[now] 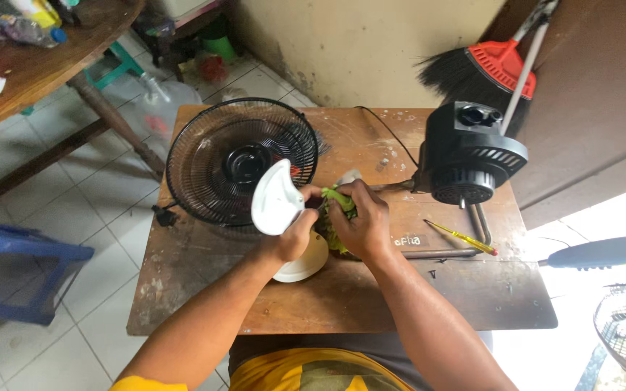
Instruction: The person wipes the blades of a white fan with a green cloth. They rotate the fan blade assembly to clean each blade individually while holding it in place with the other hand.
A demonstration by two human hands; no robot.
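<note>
Left hand clamped on white fan blade, just in front of black fan grille. Right hand closed around green cloth pressed to blade. Fan motor right of grille.

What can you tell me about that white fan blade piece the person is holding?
The white fan blade looks like smooth, glossy plastic, with broad rounded vanes; one vane stands up toward the camera, another lies low against the wooden table. The left hand holds it near the middle, while the right hand presses a green cloth against it. It sits just in front of the black wire fan guard.
</note>
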